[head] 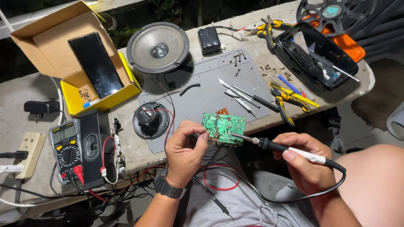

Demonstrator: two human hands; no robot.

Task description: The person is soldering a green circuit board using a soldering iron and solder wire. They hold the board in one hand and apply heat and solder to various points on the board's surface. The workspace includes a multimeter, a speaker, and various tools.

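between hands [185, 147] [305, 164], green circuit board [223, 126]

Left hand [185, 153]: curled, fingers pinched, wrist raised.
Right hand [305, 162]: closed, held as around a pen.

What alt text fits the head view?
Seated at a cluttered bench, the left hand holds a green circuit board while the right hand touches a soldering iron to it. A multimeter and two speakers lie nearby.
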